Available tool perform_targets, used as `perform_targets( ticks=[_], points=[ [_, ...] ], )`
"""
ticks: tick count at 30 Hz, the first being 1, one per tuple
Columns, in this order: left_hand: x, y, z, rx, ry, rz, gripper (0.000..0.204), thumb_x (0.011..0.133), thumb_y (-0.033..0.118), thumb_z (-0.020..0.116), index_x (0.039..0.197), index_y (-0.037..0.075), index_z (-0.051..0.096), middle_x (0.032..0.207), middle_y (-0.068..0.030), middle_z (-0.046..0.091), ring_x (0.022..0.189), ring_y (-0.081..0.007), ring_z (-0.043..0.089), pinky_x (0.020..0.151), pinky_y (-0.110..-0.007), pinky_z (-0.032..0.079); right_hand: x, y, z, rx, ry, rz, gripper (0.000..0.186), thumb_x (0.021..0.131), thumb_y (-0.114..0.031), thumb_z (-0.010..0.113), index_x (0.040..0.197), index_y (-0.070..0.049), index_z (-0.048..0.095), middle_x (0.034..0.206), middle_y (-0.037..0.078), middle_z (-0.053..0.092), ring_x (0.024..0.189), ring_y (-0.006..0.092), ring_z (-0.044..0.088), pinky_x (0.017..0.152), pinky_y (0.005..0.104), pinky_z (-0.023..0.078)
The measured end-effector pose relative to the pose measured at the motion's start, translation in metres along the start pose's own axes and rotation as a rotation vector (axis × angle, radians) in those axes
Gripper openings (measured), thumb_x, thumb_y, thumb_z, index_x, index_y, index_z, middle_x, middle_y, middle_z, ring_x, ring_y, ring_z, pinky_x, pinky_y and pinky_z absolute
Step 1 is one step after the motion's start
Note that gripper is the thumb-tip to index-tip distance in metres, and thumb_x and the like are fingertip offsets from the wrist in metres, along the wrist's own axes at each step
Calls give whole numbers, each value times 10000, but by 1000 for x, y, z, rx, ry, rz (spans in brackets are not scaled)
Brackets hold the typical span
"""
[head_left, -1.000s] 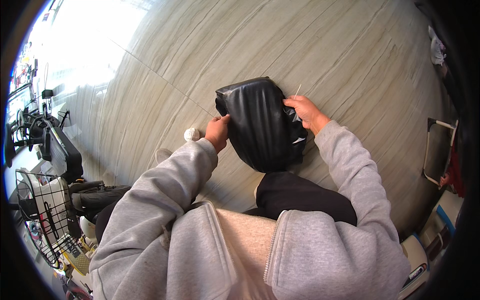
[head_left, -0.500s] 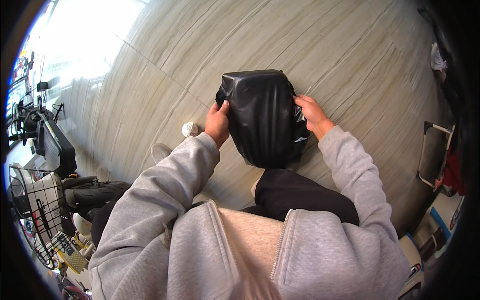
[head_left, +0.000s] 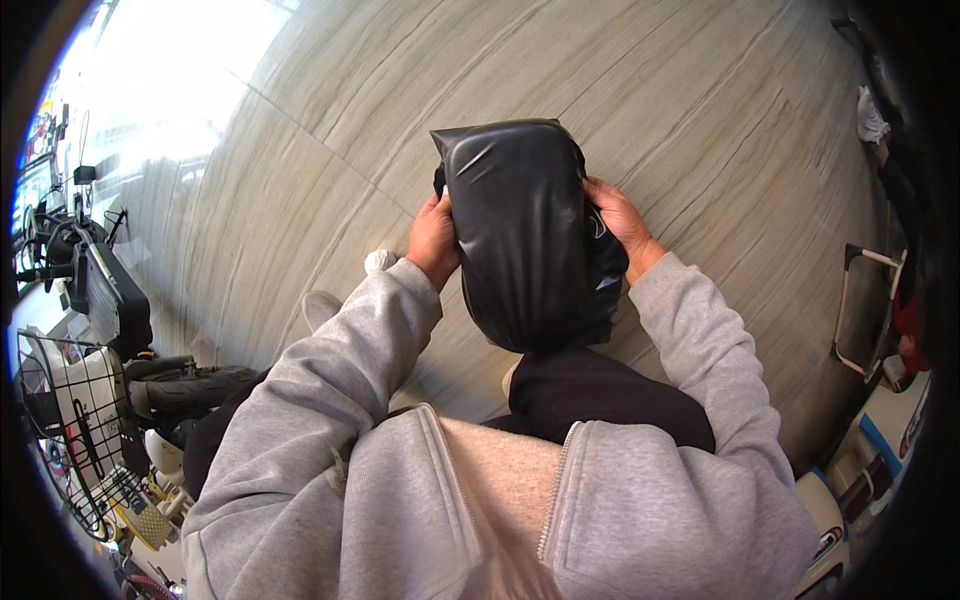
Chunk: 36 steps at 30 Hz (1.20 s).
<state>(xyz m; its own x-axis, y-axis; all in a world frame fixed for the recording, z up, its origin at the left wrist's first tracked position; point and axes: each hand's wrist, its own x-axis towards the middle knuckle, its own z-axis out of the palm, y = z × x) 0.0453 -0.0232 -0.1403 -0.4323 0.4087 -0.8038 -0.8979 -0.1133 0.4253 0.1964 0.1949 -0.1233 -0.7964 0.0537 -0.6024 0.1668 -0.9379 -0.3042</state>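
Observation:
A bulky bundle in glossy black wrapping [head_left: 522,230], crumpled along its right side, is in front of me above my dark-trousered legs. My left hand [head_left: 430,240] grips its left side, fingers partly hidden behind it. My right hand [head_left: 620,222] holds the opposite side by the crumpled folds. A white ball of what looks like string [head_left: 379,260] lies on the floor just left of my left wrist.
Streaked tiled floor [head_left: 710,120] surrounds me. Scooters with handlebars [head_left: 100,275], a tire [head_left: 190,390] and a wire basket [head_left: 75,420] crowd the left. A cream tubular frame [head_left: 850,305] and white panels with blue trim [head_left: 880,430] stand at the right edge.
The bundle has shifted forward and tilted, its top edge now further from me. Both hands moved with it, my left hand higher along its side. The thin white strand by my right hand no longer shows.

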Motion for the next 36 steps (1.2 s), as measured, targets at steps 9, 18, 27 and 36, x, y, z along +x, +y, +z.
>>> perform_targets(
  ticks=[9, 18, 27, 36],
  points=[
    [-5, 19, -17, -133, -242, -334, 288, 998, 216, 558, 1178, -1, 621, 1094, -134, 689, 942, -232, 692, 838, -397, 596, -20, 7, 57, 113, -182, 168, 277, 988, -189, 582, 1169, 15, 630, 1116, 126, 698, 1004, 207, 687, 915, 353, 561],
    [-14, 19, 3, -149, -530, -303, 307, 943, 182, 654, 1175, -15, 616, 1077, -143, 678, 940, -228, 676, 841, -395, 582, -23, 15, 106, 47, -331, 247, 233, 940, -99, 650, 1144, 13, 654, 1072, 113, 710, 981, 196, 692, 897, 332, 563],
    [17, 10, 19, -33, -652, -272, 352, 992, 290, 560, 1190, 2, 609, 1091, -147, 673, 983, -246, 663, 873, -405, 558, -26, 13, 134, -707, -275, 356, 151, 880, -127, 727, 981, -18, 697, 856, 8, 679, 763, 89, 602, 671, 225, 477],
    [22, 35, 38, 262, -514, -303, 428, 1034, 388, 475, 1209, 18, 600, 1117, -149, 667, 1037, -261, 647, 918, -418, 532, 8, -4, 95, -631, -132, 176, 146, 921, -199, 674, 953, -57, 690, 754, -36, 624, 568, 29, 492, 464, 196, 343]
  ],
)
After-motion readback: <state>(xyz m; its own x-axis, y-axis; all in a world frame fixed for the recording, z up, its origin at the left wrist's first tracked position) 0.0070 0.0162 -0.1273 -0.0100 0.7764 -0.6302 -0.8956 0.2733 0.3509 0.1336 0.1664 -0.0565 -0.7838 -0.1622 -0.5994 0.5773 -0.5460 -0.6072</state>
